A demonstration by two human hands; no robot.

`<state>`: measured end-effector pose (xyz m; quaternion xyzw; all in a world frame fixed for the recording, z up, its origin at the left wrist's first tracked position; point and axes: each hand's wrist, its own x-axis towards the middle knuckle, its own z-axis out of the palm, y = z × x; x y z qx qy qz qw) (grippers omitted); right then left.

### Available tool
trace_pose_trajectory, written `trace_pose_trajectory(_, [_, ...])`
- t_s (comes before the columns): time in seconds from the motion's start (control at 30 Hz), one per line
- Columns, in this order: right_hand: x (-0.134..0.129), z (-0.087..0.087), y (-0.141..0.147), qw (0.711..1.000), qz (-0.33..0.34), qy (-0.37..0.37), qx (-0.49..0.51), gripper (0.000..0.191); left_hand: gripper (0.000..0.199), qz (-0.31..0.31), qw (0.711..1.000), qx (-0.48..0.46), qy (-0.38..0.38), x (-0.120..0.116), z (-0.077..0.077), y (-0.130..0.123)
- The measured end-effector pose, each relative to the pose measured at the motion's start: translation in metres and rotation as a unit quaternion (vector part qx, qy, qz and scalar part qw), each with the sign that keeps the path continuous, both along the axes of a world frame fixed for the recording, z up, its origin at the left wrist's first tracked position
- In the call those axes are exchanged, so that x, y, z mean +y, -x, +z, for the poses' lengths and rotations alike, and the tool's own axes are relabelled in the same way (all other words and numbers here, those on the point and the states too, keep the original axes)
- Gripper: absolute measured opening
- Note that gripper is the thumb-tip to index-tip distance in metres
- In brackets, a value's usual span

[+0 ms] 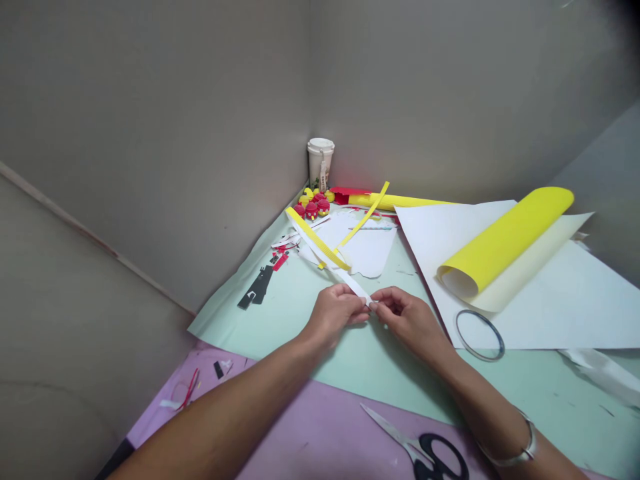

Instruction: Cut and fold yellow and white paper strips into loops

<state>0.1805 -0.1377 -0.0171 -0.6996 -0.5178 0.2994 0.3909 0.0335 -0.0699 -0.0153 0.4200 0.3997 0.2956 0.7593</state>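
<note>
Between my hands runs a long, narrow paper strip (pixel 354 285), white on the side facing me. It reaches up and left, where a yellow strip lies along it. My left hand (pixel 336 312) is closed with its fingers pinching the strip near its close end. My right hand (pixel 407 319) pinches the tip of the same strip with thumb and forefinger, almost touching the left fingertips. Another yellow strip (pixel 367 215) slants upward behind it. White paper pieces (pixel 373 250) lie flat underneath these strips.
Scissors with black handles (pixel 400 433) lie near the front edge. A yellow paper roll (pixel 507 243) rests on a white sheet (pixel 590 300) at right, beside a ring (pixel 480 335). Small red and yellow balls (pixel 313 208) sit before a lidded cup (pixel 321 163). Black scraps (pixel 257 287) lie left.
</note>
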Motion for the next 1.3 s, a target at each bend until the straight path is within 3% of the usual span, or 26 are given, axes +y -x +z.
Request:
trace_pose_trajectory(0.37, [-0.001, 0.012, -0.009, 1.000, 0.006, 0.005, -0.009, 0.032, 0.003, 0.030, 0.999, 0.004, -0.016, 0.008, 0.004, 0.003])
trace_pose_trajectory(0.7, [-0.005, 0.023, -0.019, 0.992, 0.071, 0.105, 0.012, 0.039, 0.006, 0.062, 0.998, 0.002, 0.004, 0.019, 0.004, 0.006])
trace_pose_trajectory(0.97, [-0.002, 0.005, -0.001, 0.999, 0.015, -0.020, -0.046, 0.039, 0.006, 0.029, 0.999, 0.000, 0.015, 0.012, 0.001, 0.004])
trace_pose_trajectory(1.3, [-0.004, -0.004, 0.003, 0.994, 0.025, -0.057, -0.086, 0.036, 0.010, 0.019, 1.000, -0.009, 0.011, 0.009, 0.003, 0.004])
